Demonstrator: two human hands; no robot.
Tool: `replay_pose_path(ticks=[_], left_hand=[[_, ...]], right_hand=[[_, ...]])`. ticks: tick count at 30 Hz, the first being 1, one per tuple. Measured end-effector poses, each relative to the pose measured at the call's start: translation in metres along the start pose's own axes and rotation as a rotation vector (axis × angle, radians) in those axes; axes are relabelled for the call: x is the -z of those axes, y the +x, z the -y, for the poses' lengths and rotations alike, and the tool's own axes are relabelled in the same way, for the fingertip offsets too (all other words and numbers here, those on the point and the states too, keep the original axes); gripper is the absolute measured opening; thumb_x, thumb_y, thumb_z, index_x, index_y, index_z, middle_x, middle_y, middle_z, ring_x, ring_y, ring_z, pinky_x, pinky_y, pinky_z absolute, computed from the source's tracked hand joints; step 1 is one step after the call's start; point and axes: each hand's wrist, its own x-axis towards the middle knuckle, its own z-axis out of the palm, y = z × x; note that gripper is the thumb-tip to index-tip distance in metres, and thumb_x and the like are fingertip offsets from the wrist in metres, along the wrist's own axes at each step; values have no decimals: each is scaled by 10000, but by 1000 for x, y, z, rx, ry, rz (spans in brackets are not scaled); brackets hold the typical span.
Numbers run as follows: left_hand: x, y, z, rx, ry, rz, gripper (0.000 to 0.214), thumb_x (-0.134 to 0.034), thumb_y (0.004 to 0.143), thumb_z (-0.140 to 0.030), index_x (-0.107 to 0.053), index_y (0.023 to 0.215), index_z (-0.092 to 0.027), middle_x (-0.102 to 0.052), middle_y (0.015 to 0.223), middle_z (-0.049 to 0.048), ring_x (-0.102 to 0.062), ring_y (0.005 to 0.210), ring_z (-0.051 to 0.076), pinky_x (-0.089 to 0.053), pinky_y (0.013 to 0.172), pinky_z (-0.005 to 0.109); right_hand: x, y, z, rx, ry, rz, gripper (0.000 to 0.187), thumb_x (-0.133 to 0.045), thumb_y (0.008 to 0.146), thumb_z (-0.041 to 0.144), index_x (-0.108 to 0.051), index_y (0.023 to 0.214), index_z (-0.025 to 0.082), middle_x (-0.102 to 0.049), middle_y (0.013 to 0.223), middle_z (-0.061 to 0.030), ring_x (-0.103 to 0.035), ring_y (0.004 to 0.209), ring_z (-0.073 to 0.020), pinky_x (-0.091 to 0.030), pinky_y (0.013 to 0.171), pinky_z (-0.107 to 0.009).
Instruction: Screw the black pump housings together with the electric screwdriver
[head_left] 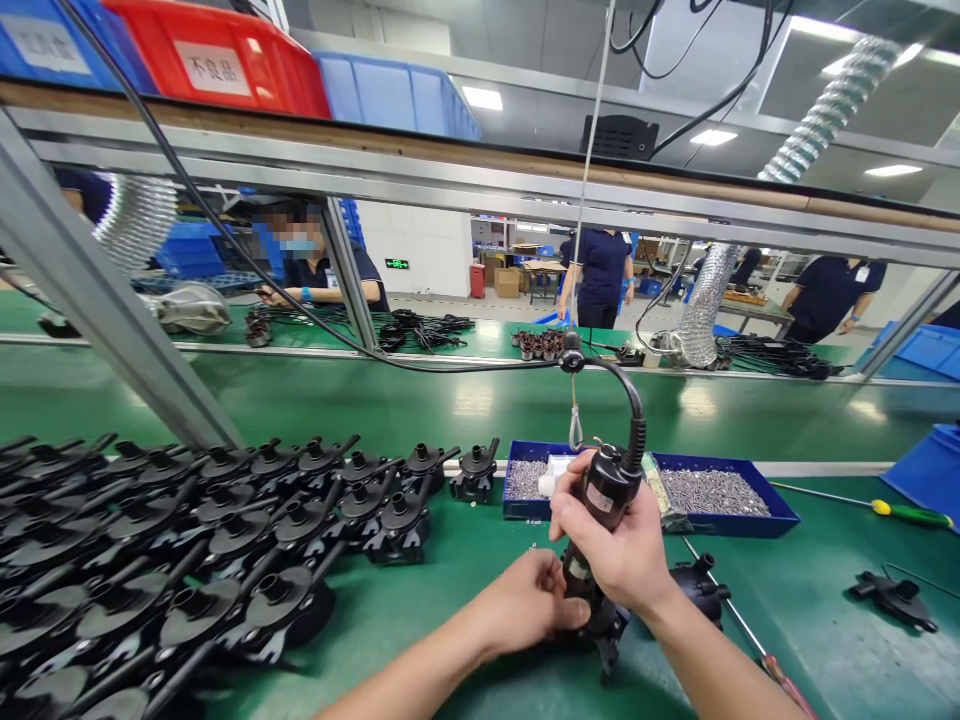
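My right hand (626,545) is wrapped round the body of a black electric screwdriver (609,488), held nearly upright with its cable running up from the top. Low on the tool, my left hand (529,600) has its fingers closed about the lower end, by a black plastic part (609,640) on the bench. The screwdriver's tip is hidden behind the fingers, and I cannot tell whether the left fingers grip the tool or the part. Just beyond my hands stands a blue tray of screws (716,492), with a smaller heap of metal pieces (527,480) in its left section.
Rows of black plastic housings (247,530) fill the bench's left. To the right lie a red-handled screwdriver (780,680), a green-and-yellow screwdriver (911,513) and a loose black part (894,598). A suspension cord (592,150) hangs ahead. Co-workers are beyond the metal frame (480,185).
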Motion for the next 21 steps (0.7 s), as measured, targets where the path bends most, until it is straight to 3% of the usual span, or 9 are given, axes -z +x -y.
replay_pose_path(ticks=[2, 3, 6, 13, 17, 21], left_hand=[[-11, -7, 12, -221, -10, -93, 581, -846, 735, -301, -621, 1258, -188, -716, 1178, 94, -677, 1097, 283, -554, 937, 401], [-17, -11, 18, -321, -21, -104, 744, -840, 756, -296, -529, 1426, -211, -668, 1348, 118, -628, 1255, 315, -523, 1047, 432], [-28, -17, 29, -421, -45, -39, 1021, -853, 810, -373, -268, 1635, -233, -601, 1467, 158, -569, 1368, 351, -441, 1175, 490], [-5, -10, 14, -462, -34, 37, 964, -895, 838, -496, -389, 1613, -226, -691, 1301, 119, -604, 1319, 355, -442, 1176, 505], [-5, -7, 13, -492, -122, 70, 838, -899, 837, -531, -510, 1501, -201, -709, 1273, 120, -648, 1228, 336, -514, 1091, 477], [-9, -11, 8, -442, -89, 15, 776, -904, 819, -517, -590, 1443, -181, -709, 1355, 154, -629, 1308, 386, -516, 1128, 496]], right_hand=[[2, -1, -4, -18, 8, 9, 211, -789, 971, 307, -628, 1080, 226, -696, 827, 10, -674, 588, -132, -598, 578, -278], [2, -2, -5, -16, 14, 1, 215, -788, 974, 322, -628, 1081, 227, -697, 826, 9, -670, 574, -133, -595, 557, -278], [4, -4, -3, 23, 21, -53, 215, -791, 973, 332, -639, 1087, 230, -693, 799, 11, -657, 542, -142, -573, 501, -275], [1, -13, 14, -8, 206, -130, 241, -804, 981, 308, -608, 1120, 284, -693, 834, 23, -645, 504, -138, -564, 520, -301], [-2, -12, 10, -21, 160, -49, 216, -783, 993, 327, -631, 1132, 261, -697, 844, 1, -638, 531, -133, -549, 539, -289], [-8, -7, 9, -80, 81, 79, 171, -784, 968, 283, -640, 1047, 237, -700, 843, -6, -661, 608, -142, -590, 605, -294]])
